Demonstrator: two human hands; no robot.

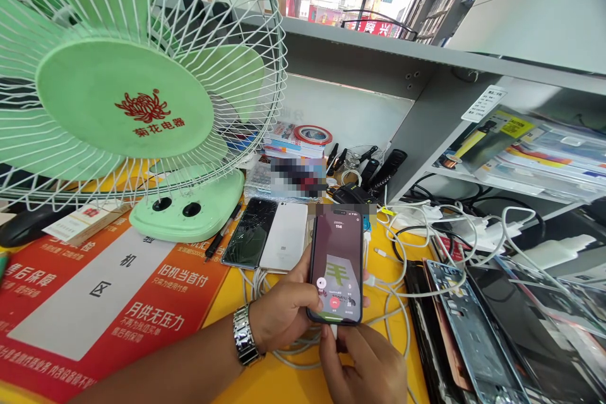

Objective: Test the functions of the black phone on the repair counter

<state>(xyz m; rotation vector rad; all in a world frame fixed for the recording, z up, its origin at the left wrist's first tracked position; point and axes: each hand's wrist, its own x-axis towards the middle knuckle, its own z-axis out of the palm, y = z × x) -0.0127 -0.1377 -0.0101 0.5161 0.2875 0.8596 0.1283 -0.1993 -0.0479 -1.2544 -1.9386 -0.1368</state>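
A smartphone (337, 240) with a lit call screen stands tilted up over the yellow table, its screen toward me. My left hand (286, 306), with a metal watch (245, 334) on the wrist, is wrapped round the phone's left side, thumb on the lower screen edge. Just under the phone, my right hand (367, 360) pinches a white cable plug (334, 331) at the phone's bottom edge; whether it sits fully in the port cannot be seen. Behind the left hand lie a white phone (284, 237) and a dark phone with cracked glass (249, 233).
A green fan (125, 98) takes up the upper left, above a red printed mat (184, 303). White cables (400, 293) tangle right of the hands. Phone parts (473, 328) are stacked at the right, below a grey shelf (426, 120). A black pen (222, 237) lies near the fan base.
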